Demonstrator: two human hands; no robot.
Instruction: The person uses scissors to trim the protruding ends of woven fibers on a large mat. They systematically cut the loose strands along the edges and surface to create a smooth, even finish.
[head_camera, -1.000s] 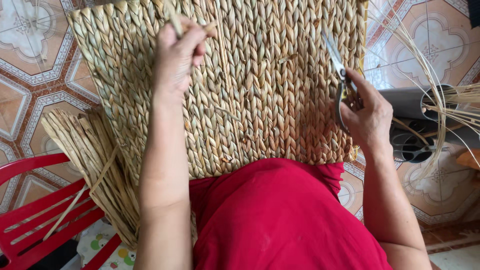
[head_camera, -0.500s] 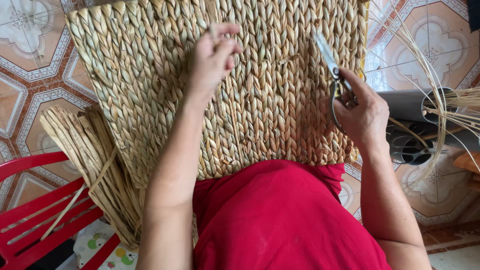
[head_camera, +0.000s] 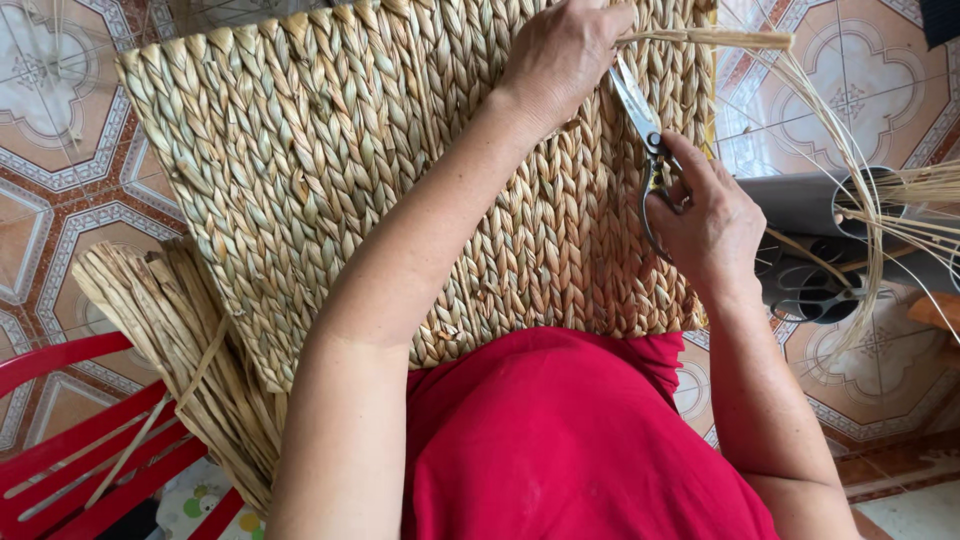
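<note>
Even, bright daylight. Soft, faint shadows lie under the left hand (head_camera: 560, 50) and beside the right hand (head_camera: 705, 215). Focus is sharp around both grips; mild glare shows on the floor tiles (head_camera: 850, 90) beyond.

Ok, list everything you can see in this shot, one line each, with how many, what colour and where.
woven mat: one, straw-tan braided, lying across the lap and filling the middle of the view
loose strand: one, pale straw, pulled out to the right from the mat's top edge
scissors: one pair, grey metal, blades pointing up at the strand
bundle of dried fibre: one, tan, left of the mat, by the chair
plastic chair: one, red, bottom left
thin dried stalks: a spray, pale, right edge
floor tiles: patterned, cream and brown
red garment: one, bottom centre
left hand: pinching the strand at the top
right hand: through the scissors' handles
</note>
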